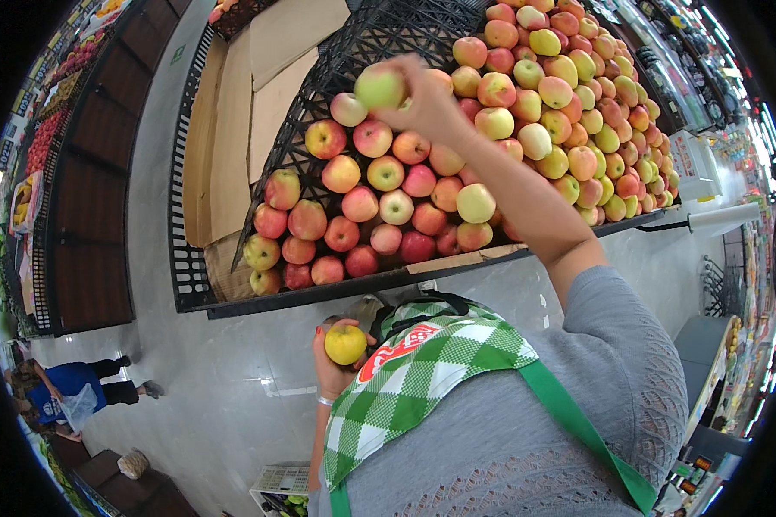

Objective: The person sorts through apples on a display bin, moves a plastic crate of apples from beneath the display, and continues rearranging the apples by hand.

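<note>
My right hand [420, 97], blurred by motion, is shut on a pale green apple [380, 88] above the display. Under and around it, red and yellow apples [385, 173] lie in rows on a black plastic lattice [310, 97]. Close to my body, below the front edge of the stand, my left hand [336, 378] is shut on a yellow apple [345, 344]. Something dark beside that hand is partly hidden by its fingers and my checked apron [433, 362].
A larger heap of apples [582, 123] rises on the right. Cardboard sheets [233, 142] line the left of the stand, inside a black slotted rim [182, 194]. A roll of plastic bags [724, 218] juts out at right. A person in blue [71, 391] is on the floor area at left.
</note>
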The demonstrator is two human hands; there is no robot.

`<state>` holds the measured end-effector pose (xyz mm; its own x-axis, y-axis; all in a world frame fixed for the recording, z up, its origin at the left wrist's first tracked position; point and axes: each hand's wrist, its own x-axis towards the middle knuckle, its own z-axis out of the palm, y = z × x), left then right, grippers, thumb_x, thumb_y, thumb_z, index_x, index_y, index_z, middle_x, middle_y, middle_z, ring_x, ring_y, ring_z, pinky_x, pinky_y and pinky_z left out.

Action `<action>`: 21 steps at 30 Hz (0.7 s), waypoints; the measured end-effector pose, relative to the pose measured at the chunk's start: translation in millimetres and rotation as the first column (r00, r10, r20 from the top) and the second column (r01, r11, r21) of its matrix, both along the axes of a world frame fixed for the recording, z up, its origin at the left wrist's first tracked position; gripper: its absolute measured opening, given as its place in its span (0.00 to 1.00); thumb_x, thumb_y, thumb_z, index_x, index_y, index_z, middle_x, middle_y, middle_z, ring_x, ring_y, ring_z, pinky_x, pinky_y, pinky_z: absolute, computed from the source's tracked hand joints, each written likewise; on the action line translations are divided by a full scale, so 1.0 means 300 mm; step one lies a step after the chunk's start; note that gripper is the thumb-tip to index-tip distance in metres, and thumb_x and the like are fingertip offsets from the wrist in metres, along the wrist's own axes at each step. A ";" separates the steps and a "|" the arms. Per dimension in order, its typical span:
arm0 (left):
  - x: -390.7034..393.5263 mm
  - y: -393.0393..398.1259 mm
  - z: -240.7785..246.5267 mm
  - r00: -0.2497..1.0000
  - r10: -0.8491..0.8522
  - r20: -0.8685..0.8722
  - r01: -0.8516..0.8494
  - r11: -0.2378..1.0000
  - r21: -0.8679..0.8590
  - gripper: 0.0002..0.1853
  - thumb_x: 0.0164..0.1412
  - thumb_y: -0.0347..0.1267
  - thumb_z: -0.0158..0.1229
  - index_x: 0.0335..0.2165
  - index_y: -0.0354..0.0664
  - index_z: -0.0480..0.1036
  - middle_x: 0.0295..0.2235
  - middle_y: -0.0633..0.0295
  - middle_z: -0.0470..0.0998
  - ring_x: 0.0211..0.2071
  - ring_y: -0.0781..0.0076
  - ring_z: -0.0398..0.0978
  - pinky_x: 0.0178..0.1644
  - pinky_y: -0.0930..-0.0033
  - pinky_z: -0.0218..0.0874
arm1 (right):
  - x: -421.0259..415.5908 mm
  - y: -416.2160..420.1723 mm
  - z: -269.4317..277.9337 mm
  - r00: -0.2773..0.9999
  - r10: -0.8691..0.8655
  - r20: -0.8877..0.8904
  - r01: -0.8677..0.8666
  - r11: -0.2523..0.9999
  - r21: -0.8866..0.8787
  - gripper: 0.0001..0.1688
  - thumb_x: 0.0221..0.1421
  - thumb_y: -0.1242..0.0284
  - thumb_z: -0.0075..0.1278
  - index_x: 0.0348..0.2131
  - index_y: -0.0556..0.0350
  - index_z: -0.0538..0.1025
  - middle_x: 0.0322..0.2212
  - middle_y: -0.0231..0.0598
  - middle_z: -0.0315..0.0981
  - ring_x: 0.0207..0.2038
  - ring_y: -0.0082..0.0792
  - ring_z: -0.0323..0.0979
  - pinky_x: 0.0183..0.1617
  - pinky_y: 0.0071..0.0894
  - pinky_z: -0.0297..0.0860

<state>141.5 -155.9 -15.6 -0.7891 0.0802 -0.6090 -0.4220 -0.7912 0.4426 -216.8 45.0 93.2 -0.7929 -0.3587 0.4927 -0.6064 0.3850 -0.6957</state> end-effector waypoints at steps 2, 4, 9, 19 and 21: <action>0.001 0.005 0.006 1.000 0.004 0.012 -0.003 1.000 -0.005 0.33 0.66 0.58 0.31 0.44 0.40 0.67 0.29 0.44 0.77 0.14 0.73 0.61 0.18 0.73 0.55 | -0.145 0.093 0.013 0.955 -0.211 -0.207 0.234 0.968 0.093 0.37 0.42 0.64 0.66 0.49 0.56 0.69 0.43 0.45 0.72 0.44 0.43 0.72 0.50 0.39 0.69; -0.001 0.010 0.002 1.000 0.004 0.009 -0.004 1.000 -0.007 0.33 0.66 0.58 0.31 0.44 0.40 0.67 0.28 0.44 0.77 0.14 0.73 0.61 0.18 0.73 0.55 | -0.222 0.146 0.058 0.912 -0.303 -0.276 0.366 0.905 0.216 0.37 0.43 0.61 0.65 0.50 0.56 0.68 0.44 0.48 0.71 0.45 0.46 0.72 0.50 0.41 0.69; -0.006 0.016 0.000 1.000 -0.013 -0.004 0.013 0.999 -0.035 0.32 0.67 0.57 0.31 0.43 0.40 0.68 0.28 0.45 0.77 0.14 0.73 0.61 0.19 0.73 0.55 | -0.371 0.242 0.032 0.938 -0.267 -0.220 0.345 0.781 0.521 0.36 0.44 0.58 0.62 0.50 0.51 0.69 0.44 0.48 0.71 0.46 0.50 0.73 0.49 0.46 0.70; 0.008 0.033 -0.006 1.000 0.004 -0.010 -0.004 1.000 -0.031 0.33 0.67 0.57 0.29 0.44 0.40 0.68 0.29 0.46 0.78 0.14 0.75 0.61 0.18 0.74 0.53 | -0.096 -0.001 0.131 0.908 0.158 -0.387 0.009 0.918 0.396 0.21 0.52 0.64 0.57 0.44 0.54 0.73 0.37 0.49 0.75 0.43 0.49 0.74 0.45 0.45 0.72; 0.013 0.034 0.005 1.000 0.014 0.010 -0.014 0.999 -0.038 0.34 0.67 0.57 0.29 0.44 0.40 0.68 0.30 0.46 0.78 0.15 0.75 0.61 0.18 0.75 0.53 | 0.032 -0.051 0.139 0.985 0.170 0.003 -0.151 0.862 0.484 0.20 0.56 0.64 0.54 0.45 0.54 0.72 0.40 0.44 0.75 0.41 0.46 0.74 0.45 0.41 0.70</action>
<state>145.4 -145.7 -14.1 -0.7839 0.0460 -0.6192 -0.4155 -0.7799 0.4680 -207.2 29.8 134.8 -0.6882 -0.6792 0.2551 -0.7108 0.5607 -0.4247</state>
